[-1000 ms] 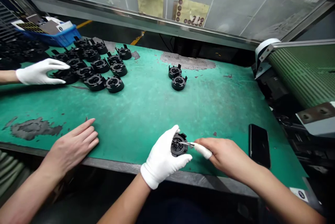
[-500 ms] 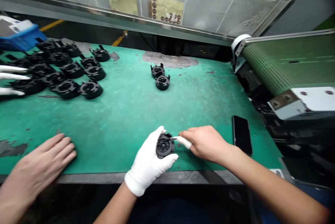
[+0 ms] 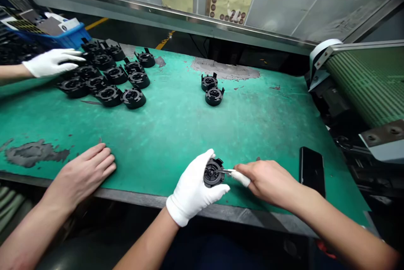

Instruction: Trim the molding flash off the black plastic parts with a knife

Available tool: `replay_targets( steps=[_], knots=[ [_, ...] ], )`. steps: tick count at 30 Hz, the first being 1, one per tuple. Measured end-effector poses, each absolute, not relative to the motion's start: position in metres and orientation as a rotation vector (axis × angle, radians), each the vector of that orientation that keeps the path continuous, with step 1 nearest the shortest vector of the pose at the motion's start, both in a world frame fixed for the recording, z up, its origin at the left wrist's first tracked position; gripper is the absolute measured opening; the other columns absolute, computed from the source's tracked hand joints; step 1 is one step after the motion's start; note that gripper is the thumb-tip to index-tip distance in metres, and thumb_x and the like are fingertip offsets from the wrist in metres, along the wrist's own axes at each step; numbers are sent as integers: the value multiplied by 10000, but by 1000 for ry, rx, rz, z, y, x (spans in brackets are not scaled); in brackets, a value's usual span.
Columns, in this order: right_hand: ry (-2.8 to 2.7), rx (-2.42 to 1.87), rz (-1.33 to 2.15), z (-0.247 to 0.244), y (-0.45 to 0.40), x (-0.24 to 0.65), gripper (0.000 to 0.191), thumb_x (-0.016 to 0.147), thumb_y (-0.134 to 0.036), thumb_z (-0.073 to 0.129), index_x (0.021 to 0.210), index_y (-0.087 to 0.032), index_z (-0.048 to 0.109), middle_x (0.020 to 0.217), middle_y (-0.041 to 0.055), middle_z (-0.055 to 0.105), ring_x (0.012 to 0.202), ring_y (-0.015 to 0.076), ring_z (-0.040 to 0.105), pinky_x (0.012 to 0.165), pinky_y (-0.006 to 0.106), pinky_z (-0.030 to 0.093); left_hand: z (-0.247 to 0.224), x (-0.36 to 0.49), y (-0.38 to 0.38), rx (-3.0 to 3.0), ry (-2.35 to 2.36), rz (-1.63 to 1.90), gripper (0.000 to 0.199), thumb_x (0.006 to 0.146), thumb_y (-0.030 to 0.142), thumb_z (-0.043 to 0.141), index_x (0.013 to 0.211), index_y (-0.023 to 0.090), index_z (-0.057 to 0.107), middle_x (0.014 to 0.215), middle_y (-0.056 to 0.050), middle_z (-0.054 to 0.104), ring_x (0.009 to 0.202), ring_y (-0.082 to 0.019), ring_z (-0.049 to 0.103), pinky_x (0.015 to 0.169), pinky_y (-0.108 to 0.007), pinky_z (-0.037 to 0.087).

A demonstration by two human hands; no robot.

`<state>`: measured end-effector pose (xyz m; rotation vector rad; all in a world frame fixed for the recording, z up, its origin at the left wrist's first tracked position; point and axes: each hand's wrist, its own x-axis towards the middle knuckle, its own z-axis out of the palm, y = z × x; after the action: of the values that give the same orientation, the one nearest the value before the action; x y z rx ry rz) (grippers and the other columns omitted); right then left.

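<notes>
Disc sits over bench's near side | gloved left hand grips it, fingers around rim | right hand, to disc's right, pinches thin metal tool | tool's long axis points left onto disc's face

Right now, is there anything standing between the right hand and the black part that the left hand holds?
Only the tool held by the right hand; its tip is over the part in the left hand. Whether it touches, I cannot tell. Nothing else visible stands between.
</notes>
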<state>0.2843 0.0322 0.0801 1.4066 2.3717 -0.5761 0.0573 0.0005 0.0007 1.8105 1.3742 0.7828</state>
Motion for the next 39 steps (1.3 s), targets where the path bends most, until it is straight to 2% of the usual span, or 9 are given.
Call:
replay_targets(
  steps=[5,11,19,24,27,29,32,35,39],
  knots=[
    [2332,1453,-694,77,18,287,208,936,-249,455,1011,-286,645,839,30,738,741,215,673,577,301,244,-1,56,0,1837,1364,791,932,737,568,771,1471,182,345,1463,-135,484,1351,-291,489,1161,-472,420],
    [2313,1630,-744,72,0,284,291,938,-204,444,1151,-312,611,967,18,741,877,232,697,639,299,316,-4,56,-1,1833,1355,796,940,742,589,761,1479,185,340,1478,-125,473,1368,-276,472,1182,-452,396],
    [2234,1687,-912,67,-21,272,274,925,-189,435,1104,-261,630,930,55,746,844,243,695,658,303,360,-2,57,1,1832,1372,810,887,754,595,750,1442,156,402,1476,-137,477,1371,-274,466,1186,-447,387],
    [2278,1934,-1530,60,-25,261,257,987,-326,420,1102,-269,642,947,11,725,838,186,653,717,269,441,2,67,-16,1614,1494,923,856,784,561,746,1471,210,373,1486,-93,478,1375,-252,467,1195,-433,386],
    [2171,2217,-1912,41,-27,235,394,1008,-437,387,1296,-236,565,1053,41,697,909,185,629,805,279,490,9,76,-47,1458,1621,953,785,914,507,608,1545,246,222,1588,-80,337,1456,-240,355,1221,-450,344],
    [2128,2309,-1990,33,-22,224,457,1010,-480,376,1356,-229,539,995,36,691,890,184,627,819,290,504,16,76,-69,1499,1648,861,790,953,458,543,1574,256,98,1638,-81,215,1500,-249,259,1234,-488,306],
    [2287,2205,-1850,35,-10,234,434,1003,-447,414,1366,-259,560,942,18,701,910,186,650,846,298,517,24,66,-81,1569,1658,776,843,939,417,550,1578,277,19,1658,-65,128,1521,-254,189,1240,-517,271],
    [2491,1954,-1460,47,-5,262,383,990,-339,436,1334,-302,599,1169,19,714,1109,205,644,988,335,492,27,47,-58,1545,1595,789,959,878,463,644,1576,283,12,1660,-52,118,1524,-232,180,1257,-469,245],
    [2467,1783,-955,52,-12,281,431,960,-262,420,1362,-300,573,1310,26,671,1135,255,657,995,429,517,22,30,-12,1626,1407,599,1076,730,517,795,1562,278,155,1624,-55,253,1492,-230,276,1252,-416,274]
  ],
)
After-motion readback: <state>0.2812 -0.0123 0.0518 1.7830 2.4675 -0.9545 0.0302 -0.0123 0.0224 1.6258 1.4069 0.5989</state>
